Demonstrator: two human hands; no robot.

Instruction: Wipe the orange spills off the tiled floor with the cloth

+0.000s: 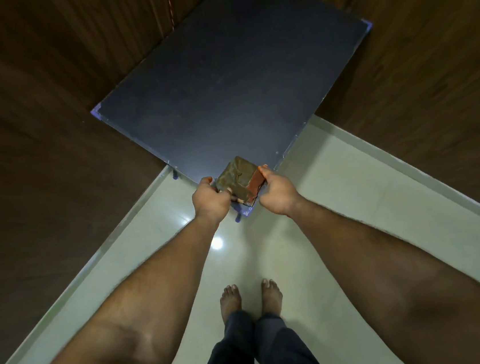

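A pale, glossy tiled floor [339, 200] runs between dark wood-grain walls [34, 145]. A low table with a dark blue rectangular top [236, 77] stands on it in the corner on short blue legs [174, 175]. Two bare feet [250, 299] stand on the tiles nearer the camera.

both hands hold a folded olive-brown cloth with a rust-orange patch [240, 178] over the near corner of a dark blue-grey square table top [222, 88]. the left hand [210, 198] grips its left edge, the right hand [278, 191] its right edge. below, two bare feet [250, 299] stand on the pale glossy tiled floor [339, 200], between dark brown wood-grain walls [34, 145].
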